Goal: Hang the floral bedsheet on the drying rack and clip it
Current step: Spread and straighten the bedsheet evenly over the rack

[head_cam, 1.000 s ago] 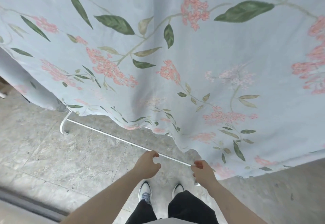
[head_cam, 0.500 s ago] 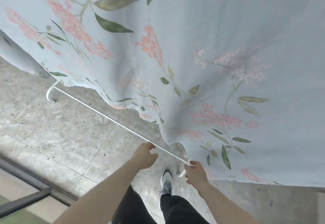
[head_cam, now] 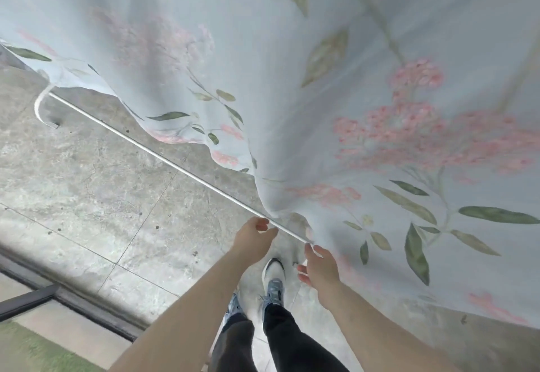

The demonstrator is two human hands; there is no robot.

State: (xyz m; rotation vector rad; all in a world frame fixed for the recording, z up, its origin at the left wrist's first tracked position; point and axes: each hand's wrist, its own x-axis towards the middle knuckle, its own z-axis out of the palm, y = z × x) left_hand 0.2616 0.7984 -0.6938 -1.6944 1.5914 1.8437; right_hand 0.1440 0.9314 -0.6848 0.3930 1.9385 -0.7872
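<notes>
The floral bedsheet [head_cam: 336, 85], pale blue with pink blossoms and green leaves, hangs across the top and right of the view. Its lower edge drapes over the white rack rod [head_cam: 163, 158], which runs diagonally from upper left to lower middle. My left hand [head_cam: 252, 238] is just below the rod with loosely curled fingers, the fingertips at the rod, and it holds nothing. My right hand [head_cam: 320, 268] hovers with spread fingers beside the sheet's hem, where the rod disappears under the fabric. No clip is visible.
The rod's curved end [head_cam: 39, 105] stands at the left over grey stone floor tiles [head_cam: 96, 190]. A dark door track [head_cam: 73, 298] and a green mat [head_cam: 26, 348] lie at lower left. My feet in grey-white shoes [head_cam: 273, 281] stand under the rod.
My right hand has released the sheet's hem and spread its fingers. The view has swung left and closer, and the sheet now bunches lower over the rod.
</notes>
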